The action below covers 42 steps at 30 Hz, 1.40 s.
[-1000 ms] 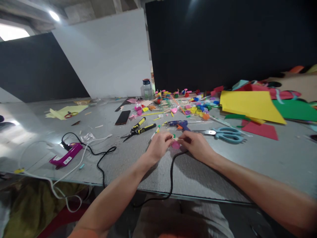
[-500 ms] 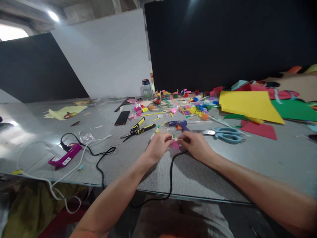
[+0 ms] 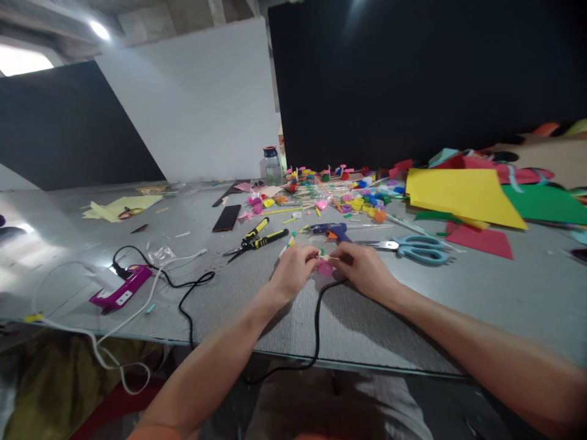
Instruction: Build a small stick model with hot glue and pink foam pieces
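My left hand [image 3: 296,267] and my right hand [image 3: 362,269] meet low over the table, fingertips pinched on opposite sides of one small craft piece. It has a pink translucent round part [image 3: 325,269] below and thin pale and green bits between the fingers; much of it is hidden. Just beyond my right hand lies a blue glue gun [image 3: 332,230] with an orange trigger. A white stick with green and yellow marks [image 3: 290,241] is by my left hand. Blue-handled scissors [image 3: 419,249] lie to the right, black-and-yellow pliers [image 3: 257,240] to the left.
Colourful caps and sticks [image 3: 330,192] are heaped at the back, near a jar [image 3: 271,166]. Yellow sheets [image 3: 458,190] lie right; a phone [image 3: 226,218] sits left. A black cord [image 3: 317,318] runs under my hands over the front edge. A purple power strip [image 3: 126,289] stands left.
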Each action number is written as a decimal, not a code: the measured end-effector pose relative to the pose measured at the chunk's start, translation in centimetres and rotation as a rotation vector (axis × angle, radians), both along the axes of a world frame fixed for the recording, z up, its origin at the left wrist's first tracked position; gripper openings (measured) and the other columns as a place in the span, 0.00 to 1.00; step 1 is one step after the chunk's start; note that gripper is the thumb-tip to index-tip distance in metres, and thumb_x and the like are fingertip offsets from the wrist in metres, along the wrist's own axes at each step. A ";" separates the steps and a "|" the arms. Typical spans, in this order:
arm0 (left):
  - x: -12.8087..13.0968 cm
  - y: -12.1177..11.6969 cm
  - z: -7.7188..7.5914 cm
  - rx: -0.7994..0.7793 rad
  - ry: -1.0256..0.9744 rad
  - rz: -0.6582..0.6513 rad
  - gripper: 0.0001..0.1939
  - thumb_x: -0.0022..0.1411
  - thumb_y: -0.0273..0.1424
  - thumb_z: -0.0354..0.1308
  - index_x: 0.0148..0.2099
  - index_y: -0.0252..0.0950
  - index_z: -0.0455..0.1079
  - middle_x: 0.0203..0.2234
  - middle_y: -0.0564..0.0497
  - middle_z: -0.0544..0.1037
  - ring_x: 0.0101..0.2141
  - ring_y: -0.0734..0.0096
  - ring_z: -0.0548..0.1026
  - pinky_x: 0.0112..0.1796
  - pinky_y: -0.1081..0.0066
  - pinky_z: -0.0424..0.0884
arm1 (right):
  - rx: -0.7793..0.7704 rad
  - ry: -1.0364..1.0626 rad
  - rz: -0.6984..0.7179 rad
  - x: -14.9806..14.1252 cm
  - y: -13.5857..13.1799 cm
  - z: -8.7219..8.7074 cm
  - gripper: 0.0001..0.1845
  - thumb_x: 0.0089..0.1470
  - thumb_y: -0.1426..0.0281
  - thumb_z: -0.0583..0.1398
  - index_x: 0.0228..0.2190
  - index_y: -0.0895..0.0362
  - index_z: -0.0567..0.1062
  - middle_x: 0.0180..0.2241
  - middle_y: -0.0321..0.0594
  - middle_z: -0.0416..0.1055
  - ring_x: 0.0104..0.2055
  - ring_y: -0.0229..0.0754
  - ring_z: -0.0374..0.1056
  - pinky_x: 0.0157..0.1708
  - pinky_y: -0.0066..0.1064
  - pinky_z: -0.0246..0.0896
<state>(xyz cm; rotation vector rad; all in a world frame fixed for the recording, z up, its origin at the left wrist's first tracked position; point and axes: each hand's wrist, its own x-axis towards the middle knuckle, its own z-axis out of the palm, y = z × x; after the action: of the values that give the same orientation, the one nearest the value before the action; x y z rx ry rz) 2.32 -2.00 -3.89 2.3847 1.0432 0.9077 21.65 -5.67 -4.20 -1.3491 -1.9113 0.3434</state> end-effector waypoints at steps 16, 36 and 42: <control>-1.0 -1.2 2.6 0.050 -0.074 0.113 0.12 0.62 0.33 0.64 0.48 0.36 0.77 0.30 0.50 0.81 0.29 0.70 0.76 0.34 0.69 0.70 | -0.017 0.043 0.022 -0.2 0.2 -0.1 0.06 0.57 0.70 0.63 0.28 0.56 0.77 0.24 0.35 0.74 0.24 0.38 0.65 0.27 0.29 0.55; -8.1 6.4 1.5 -0.513 0.100 -0.088 0.38 0.47 0.34 0.69 0.61 0.35 0.66 0.59 0.40 0.70 0.57 0.53 0.68 0.55 0.59 0.65 | -0.016 0.041 0.022 -0.2 0.3 0.0 0.09 0.59 0.65 0.63 0.29 0.55 0.78 0.23 0.35 0.74 0.24 0.39 0.65 0.26 0.30 0.55; -7.7 5.5 2.2 -0.489 0.237 -0.058 0.28 0.47 0.32 0.67 0.52 0.35 0.71 0.48 0.45 0.75 0.45 0.60 0.72 0.45 0.65 0.67 | -0.024 0.017 0.040 0.3 0.5 0.1 0.08 0.59 0.65 0.63 0.30 0.55 0.78 0.27 0.37 0.77 0.27 0.40 0.67 0.29 0.31 0.57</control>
<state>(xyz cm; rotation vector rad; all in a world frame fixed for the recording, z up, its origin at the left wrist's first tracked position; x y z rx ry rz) -5.43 3.50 -1.64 2.1184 1.1204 0.3016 21.91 -5.19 -4.12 -1.3211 -1.9284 0.3975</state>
